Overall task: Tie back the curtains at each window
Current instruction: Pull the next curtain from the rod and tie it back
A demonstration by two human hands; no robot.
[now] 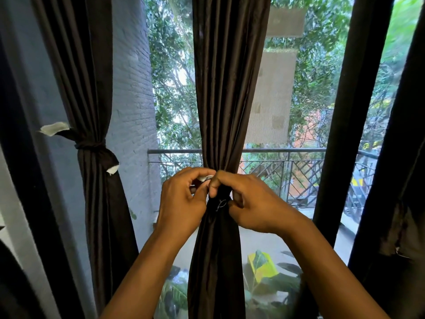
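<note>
A dark brown curtain (227,88) hangs in the middle of the window, gathered into a narrow waist. A dark tie-back band (218,199) wraps that waist. My left hand (181,203) pinches the band's white-tipped end on the curtain's left side. My right hand (250,203) grips the band on the right side, thumb pressed against the left hand's fingers. A second dark curtain (92,88) at the left hangs tied with its own knotted band (96,146), white ends sticking out.
Dark window frame posts (345,111) stand right of the middle curtain, and another dark curtain (400,180) hangs at the far right. Outside are a balcony railing (287,155), a grey brick wall (135,100), trees and potted leaves (273,279) below.
</note>
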